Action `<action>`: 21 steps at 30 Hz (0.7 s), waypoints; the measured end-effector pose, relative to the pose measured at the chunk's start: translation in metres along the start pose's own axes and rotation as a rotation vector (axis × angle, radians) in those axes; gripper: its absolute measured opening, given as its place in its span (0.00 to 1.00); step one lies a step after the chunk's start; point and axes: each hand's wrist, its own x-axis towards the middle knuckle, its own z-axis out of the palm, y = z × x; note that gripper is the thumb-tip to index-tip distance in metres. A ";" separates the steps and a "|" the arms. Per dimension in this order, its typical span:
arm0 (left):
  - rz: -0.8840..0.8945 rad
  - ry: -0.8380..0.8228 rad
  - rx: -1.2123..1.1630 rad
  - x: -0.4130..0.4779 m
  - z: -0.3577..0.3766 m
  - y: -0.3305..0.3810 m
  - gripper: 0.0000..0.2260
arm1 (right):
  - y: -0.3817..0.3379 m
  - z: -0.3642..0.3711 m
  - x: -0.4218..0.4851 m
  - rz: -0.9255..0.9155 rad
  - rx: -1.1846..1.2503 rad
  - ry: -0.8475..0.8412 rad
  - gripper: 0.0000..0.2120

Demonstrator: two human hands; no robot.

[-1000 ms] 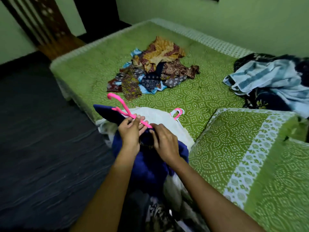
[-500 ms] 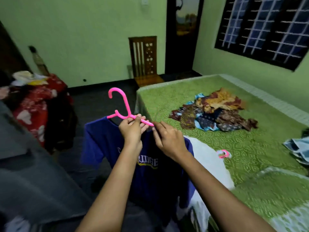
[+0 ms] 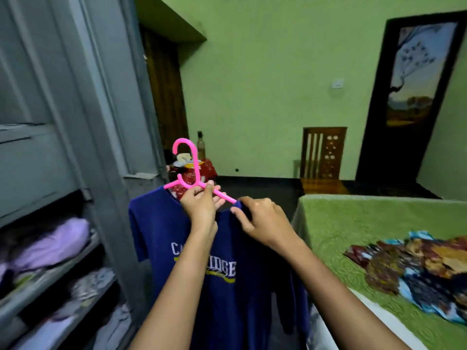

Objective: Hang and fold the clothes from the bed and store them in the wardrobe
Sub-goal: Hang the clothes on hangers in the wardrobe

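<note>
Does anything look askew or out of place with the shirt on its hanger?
Yes. The pink hanger leans in the left hand, and its arm near the right hand shows bare, so the blue T-shirt sits unevenly.

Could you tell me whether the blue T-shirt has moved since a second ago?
Yes. The blue T-shirt left the bed and now hangs leftward, beside the wardrobe.

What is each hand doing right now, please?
Left hand: closed, holding the pink hanger just below its hook.
Right hand: closed, pinching the blue T-shirt at its shoulder.
</note>
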 end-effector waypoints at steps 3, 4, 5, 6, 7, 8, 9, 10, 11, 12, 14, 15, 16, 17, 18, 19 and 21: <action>0.072 0.090 0.017 0.015 -0.020 0.032 0.07 | -0.022 -0.011 0.015 -0.148 0.051 -0.202 0.26; 0.096 0.108 0.019 0.019 -0.027 0.042 0.10 | -0.029 -0.014 0.019 -0.191 0.110 -0.233 0.27; 0.123 0.125 0.007 0.021 -0.034 0.055 0.11 | -0.040 -0.015 0.023 -0.227 0.197 -0.232 0.28; 0.145 0.138 -0.010 0.022 -0.041 0.067 0.12 | -0.050 -0.015 0.026 -0.253 0.296 -0.206 0.27; 0.163 0.150 -0.024 0.024 -0.046 0.078 0.13 | -0.060 -0.015 0.027 -0.265 0.392 -0.161 0.26; 0.188 0.174 -0.027 0.023 -0.052 0.092 0.13 | -0.072 -0.015 0.029 -0.273 0.485 -0.106 0.25; 0.202 0.197 -0.032 0.024 -0.057 0.105 0.12 | -0.083 -0.016 0.029 -0.262 0.568 -0.055 0.24; 0.207 0.214 -0.041 0.024 -0.063 0.119 0.11 | -0.094 -0.015 0.029 -0.245 0.655 -0.009 0.22; 0.197 0.216 -0.054 0.027 -0.068 0.132 0.09 | -0.104 -0.014 0.030 -0.220 0.735 0.032 0.21; 0.175 0.213 -0.030 0.029 -0.072 0.142 0.06 | -0.113 -0.013 0.030 -0.182 0.797 0.066 0.19; 0.146 0.211 0.046 0.033 -0.080 0.163 0.04 | -0.134 -0.013 0.034 -0.117 0.843 0.113 0.16; 0.137 0.197 0.071 0.035 -0.083 0.171 0.04 | -0.144 -0.013 0.038 -0.108 0.822 0.125 0.15; 0.131 0.186 0.094 0.037 -0.084 0.179 0.07 | -0.154 -0.013 0.043 -0.105 0.789 0.125 0.16; 0.125 0.169 0.115 0.040 -0.086 0.185 0.09 | -0.163 -0.014 0.049 -0.106 0.767 0.117 0.17; 0.134 0.168 0.132 0.044 -0.088 0.194 0.09 | -0.171 -0.016 0.057 -0.109 0.757 0.095 0.19; 0.144 0.174 0.154 0.047 -0.088 0.201 0.10 | -0.177 -0.018 0.066 -0.109 0.746 0.067 0.21; 0.179 0.192 0.177 0.056 -0.093 0.221 0.09 | -0.188 -0.021 0.089 -0.121 0.722 0.043 0.22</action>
